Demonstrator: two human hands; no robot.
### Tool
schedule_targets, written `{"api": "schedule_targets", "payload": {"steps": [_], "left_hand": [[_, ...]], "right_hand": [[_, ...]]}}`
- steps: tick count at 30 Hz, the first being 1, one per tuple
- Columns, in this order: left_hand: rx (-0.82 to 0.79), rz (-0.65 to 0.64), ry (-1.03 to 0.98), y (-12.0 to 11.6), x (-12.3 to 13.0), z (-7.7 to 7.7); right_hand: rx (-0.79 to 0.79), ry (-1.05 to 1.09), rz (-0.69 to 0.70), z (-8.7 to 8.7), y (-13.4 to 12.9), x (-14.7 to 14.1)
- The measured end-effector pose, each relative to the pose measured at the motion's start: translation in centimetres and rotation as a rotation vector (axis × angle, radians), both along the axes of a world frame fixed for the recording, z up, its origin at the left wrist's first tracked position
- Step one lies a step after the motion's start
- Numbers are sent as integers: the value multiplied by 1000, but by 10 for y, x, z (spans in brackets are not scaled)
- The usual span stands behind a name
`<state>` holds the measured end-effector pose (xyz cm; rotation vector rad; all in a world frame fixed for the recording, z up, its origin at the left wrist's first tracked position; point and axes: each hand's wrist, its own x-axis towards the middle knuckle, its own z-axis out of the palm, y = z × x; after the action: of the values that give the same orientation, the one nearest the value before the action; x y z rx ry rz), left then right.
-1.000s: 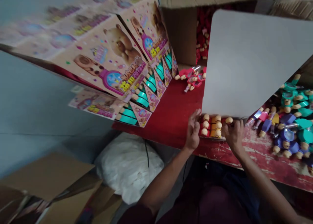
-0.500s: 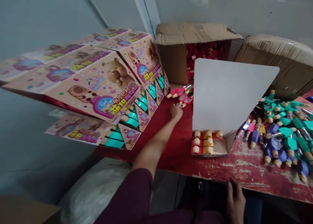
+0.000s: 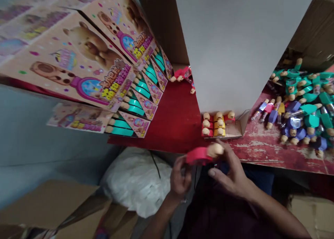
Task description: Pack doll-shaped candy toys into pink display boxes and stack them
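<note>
The left hand [image 3: 180, 176] is narrowly closed, its fingers curled around the red end of a toy [image 3: 202, 155] held in the air just above the table's near edge. The toy is a glossy red body capped by a rounded tan bear head. The right hand [image 3: 229, 178] is curved and fairly wide, with its fingers arching past the head on both sides; whether they press on it is hard to tell. Just beyond the hands, a small cardboard tray [image 3: 235, 130] sits at the table edge, holding a tight cluster of red and yellow toys with their tan heads facing up. Behind it stands a smooth white board [image 3: 235, 47], flat and round-cornered. The table [image 3: 167, 124] is red, its paint worn and flaking to pale patches on the right. To the right of the board lies a jumbled heap [image 3: 302, 110] of teal, blue and pink toys, some with clear plastic tubes. Left of the board, a few red toys [image 3: 181, 73] lie together near the far end of a row of display boxes [image 3: 78, 54]. These are glossy and printed with a brown bear, and teal toys fill their open fronts. Below the table edge sit a bulging white sack [image 3: 138, 183] and creased brown cardboard [image 3: 52, 207] at lower left.
</note>
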<state>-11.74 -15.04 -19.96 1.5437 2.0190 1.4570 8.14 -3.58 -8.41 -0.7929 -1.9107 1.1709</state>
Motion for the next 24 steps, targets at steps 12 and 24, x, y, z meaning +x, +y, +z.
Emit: {"api": "schedule_targets", "payload": {"steps": [12, 24], "left_hand": [[107, -402, 608, 165, 14, 97], [-166, -495, 762, 173, 28, 82]], "right_hand": [[137, -139, -417, -39, 76, 86], [339, -311, -134, -67, 126, 74]]}}
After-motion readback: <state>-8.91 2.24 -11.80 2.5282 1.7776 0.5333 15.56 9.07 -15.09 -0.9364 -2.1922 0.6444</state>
